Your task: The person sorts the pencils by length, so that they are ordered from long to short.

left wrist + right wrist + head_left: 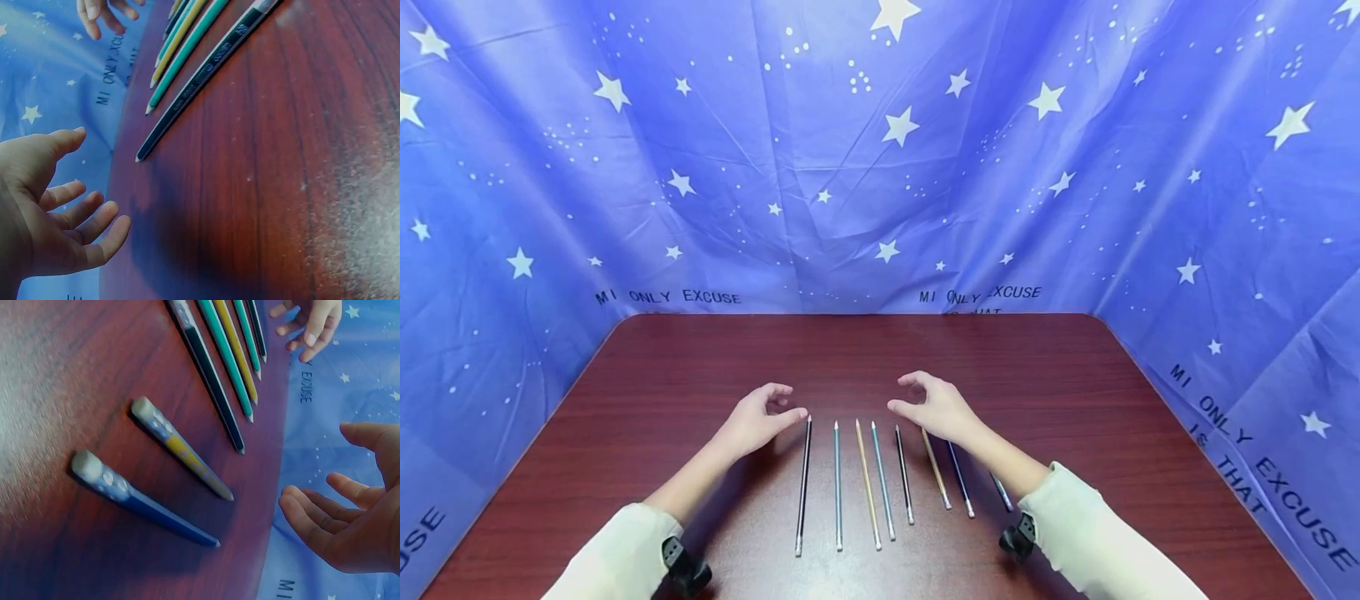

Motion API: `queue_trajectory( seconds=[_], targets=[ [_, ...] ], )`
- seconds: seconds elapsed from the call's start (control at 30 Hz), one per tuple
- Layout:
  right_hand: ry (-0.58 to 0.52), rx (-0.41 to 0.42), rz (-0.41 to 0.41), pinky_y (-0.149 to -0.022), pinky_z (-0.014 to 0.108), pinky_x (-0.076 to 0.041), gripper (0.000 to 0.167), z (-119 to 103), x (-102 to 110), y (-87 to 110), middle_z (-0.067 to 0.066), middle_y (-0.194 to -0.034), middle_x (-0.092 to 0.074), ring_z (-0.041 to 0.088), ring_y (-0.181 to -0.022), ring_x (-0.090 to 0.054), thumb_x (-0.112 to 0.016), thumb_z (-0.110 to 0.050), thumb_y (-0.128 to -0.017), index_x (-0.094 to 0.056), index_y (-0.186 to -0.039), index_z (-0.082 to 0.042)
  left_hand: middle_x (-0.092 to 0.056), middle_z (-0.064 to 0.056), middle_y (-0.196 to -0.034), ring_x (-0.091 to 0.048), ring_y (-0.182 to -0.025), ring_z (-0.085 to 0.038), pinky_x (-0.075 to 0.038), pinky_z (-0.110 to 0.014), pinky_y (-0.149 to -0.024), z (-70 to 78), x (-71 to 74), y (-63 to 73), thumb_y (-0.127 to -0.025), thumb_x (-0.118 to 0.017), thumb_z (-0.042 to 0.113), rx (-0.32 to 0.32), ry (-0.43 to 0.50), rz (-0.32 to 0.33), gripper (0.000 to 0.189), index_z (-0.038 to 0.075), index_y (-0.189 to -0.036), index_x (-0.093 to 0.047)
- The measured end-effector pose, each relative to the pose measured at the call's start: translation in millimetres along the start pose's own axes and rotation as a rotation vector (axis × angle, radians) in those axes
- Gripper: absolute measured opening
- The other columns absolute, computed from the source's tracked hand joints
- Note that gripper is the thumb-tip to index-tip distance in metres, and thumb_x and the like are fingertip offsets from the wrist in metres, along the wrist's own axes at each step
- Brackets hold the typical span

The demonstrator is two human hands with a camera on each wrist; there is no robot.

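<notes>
Several pencils lie in a loose row on the table, sharpened tips away from me and eraser ends toward me. From the left come a black pencil (804,492), a green pencil (838,492), a yellow pencil (868,490), another green pencil (883,483) and a second black pencil (904,477). Farther right are a second yellow pencil (187,456), a blue pencil (165,517) and one more pencil (1002,493), partly hidden by my right forearm. My left hand (760,423) hovers by the leftmost black pencil's tip, fingers relaxed and holding nothing. My right hand (942,410), also empty, is above the right-hand pencils' tips.
The dark red-brown wooden table (700,350) has rounded far corners. A blue curtain (820,150) with white stars and printed words hangs behind it and along both sides. Black wrist cameras (685,567) are strapped at both sleeves.
</notes>
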State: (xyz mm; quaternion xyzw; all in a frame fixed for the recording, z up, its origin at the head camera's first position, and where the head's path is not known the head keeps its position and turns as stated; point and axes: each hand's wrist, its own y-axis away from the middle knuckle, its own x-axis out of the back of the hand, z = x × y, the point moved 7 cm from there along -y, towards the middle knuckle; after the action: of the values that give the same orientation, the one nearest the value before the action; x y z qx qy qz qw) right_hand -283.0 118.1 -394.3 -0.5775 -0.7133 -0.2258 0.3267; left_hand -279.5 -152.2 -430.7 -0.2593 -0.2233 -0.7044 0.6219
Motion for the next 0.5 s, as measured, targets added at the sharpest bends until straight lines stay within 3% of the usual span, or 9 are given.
queue_trajectory(
  seconds=[0.37,0.5],
  targets=[
    [-0.049,0.042,-0.075,-0.070,0.029,-0.051,0.040,-13,-27,12.6,0.008,-0.094,-0.068,0.019,-0.088,-0.064,-0.072,-0.026,-0.079,-0.063,-0.112,-0.007,-0.065,-0.009,-0.100,-0.062,-0.096,-0.023,-0.051,-0.042,-0.086,4.8,-19.4,7.7,-0.079,-0.073,0.027,-0.002,-0.084,-0.043,0.047,0.002,-0.116,-0.059],
    [-0.062,0.078,-0.105,-0.064,0.024,-0.048,0.038,-19,-36,16.5,0.005,-0.089,-0.067,0.014,-0.076,-0.061,-0.072,-0.025,-0.079,-0.063,-0.111,-0.006,-0.065,-0.006,-0.097,-0.061,-0.093,-0.020,-0.050,-0.040,-0.084,5.4,-23.5,8.4,-0.078,-0.074,0.027,0.008,-0.098,-0.060,0.045,0.005,-0.114,-0.060]
  ],
)
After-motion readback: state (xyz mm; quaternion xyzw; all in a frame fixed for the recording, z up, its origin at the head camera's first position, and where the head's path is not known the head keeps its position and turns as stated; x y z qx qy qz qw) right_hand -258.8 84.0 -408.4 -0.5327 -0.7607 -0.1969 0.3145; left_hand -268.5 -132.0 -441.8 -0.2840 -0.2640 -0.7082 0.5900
